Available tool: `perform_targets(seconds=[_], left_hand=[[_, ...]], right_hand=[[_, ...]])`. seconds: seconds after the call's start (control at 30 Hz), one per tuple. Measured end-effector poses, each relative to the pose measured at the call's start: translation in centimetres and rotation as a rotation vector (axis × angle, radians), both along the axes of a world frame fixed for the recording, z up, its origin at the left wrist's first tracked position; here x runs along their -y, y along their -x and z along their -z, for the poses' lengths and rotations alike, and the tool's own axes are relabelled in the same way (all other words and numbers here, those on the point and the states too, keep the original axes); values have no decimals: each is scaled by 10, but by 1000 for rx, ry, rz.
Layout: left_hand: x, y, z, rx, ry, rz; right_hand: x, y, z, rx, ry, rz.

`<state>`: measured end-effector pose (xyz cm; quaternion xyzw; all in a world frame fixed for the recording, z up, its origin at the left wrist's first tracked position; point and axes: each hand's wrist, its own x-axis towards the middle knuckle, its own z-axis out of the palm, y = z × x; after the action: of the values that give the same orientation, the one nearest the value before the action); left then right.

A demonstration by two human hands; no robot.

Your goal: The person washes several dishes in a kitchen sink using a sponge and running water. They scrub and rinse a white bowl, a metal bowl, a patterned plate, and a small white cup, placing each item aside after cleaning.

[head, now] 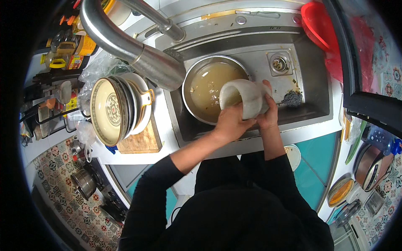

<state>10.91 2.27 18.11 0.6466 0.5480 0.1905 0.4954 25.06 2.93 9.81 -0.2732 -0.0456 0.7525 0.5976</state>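
Both hands hold pale stoneware-like bowls over the stainless steel sink. My left hand (230, 122) grips the rim of the front bowl (246, 94), which is tilted on its side with its opening towards the left. My right hand (268, 109) is wrapped around the bowls' far end, where a second bowl (264, 89) appears to be joined or nested. Just left of them, partly under the front bowl, a round metal basin (185, 86) holds cloudy brownish water with small bits floating in it.
A steel wool scourer (292, 98) lies in the sink (325, 94) below the drain strainer (279, 63). The faucet (157, 66) reaches over from the upper left. Stacked plates (108, 111) stand on a wooden board (152, 138) at left. A red plastic basin (318, 28) sits at upper right.
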Motion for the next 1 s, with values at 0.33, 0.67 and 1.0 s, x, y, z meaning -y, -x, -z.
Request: perform_targets(seconds=[0.33, 0.67, 1.0], left_hand=[[-33, 65, 2, -439, -780, 880], [-21, 6, -1, 33, 356, 128], [-26, 10, 6, 192, 239, 268]], right_hand=[[1, 14, 15, -162, 84, -147], [2, 3, 20, 67, 72, -13], [8, -14, 18, 32, 86, -45]])
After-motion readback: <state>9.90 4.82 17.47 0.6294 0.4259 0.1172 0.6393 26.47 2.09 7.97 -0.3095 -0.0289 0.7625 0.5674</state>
